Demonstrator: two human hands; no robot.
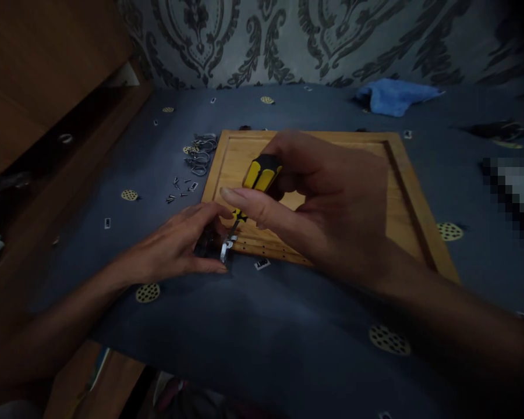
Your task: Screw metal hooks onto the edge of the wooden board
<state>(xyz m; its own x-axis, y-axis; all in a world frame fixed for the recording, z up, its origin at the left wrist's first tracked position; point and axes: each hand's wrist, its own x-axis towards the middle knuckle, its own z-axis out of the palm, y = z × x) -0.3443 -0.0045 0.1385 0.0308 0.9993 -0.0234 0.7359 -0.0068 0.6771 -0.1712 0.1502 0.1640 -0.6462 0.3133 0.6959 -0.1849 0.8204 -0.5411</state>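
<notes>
While the right hand (pixel 332 209) grips one screwdriver (pixel 262 173), left hand (pixel 179 238) holding one metal bracket (pixel 225 250), one wooden panel (pixel 240 163) alongside

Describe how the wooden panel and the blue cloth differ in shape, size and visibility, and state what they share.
Shape: the wooden panel is flat and rectangular with a raised border; the blue cloth is crumpled and irregular.
Size: the panel covers far more area than the cloth.
Visibility: the right hand hides part of the panel, but not the cloth.
Shared: both lie on the dark printed cover.
</notes>
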